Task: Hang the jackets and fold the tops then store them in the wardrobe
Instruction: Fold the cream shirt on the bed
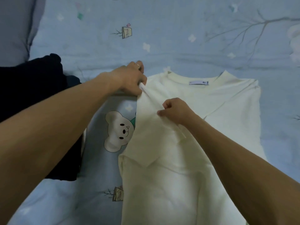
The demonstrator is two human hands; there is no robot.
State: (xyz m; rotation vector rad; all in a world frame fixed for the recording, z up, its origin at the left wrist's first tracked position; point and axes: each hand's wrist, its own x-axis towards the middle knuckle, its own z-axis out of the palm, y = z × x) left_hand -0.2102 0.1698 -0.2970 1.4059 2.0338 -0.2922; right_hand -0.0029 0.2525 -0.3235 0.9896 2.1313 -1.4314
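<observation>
Clearly soft and light, the cream sweatshirt (186,143) lies flat at centre right of the frame on the printed bedspread (162,38); it should crease easily and is best taken at shoulder seam or sleeve; left hand (129,78) grips its shoulder fold, right hand (174,111) pinches the sleeve; one sweatshirt, one dark garment pile (32,95) at left, its count unclear.
</observation>
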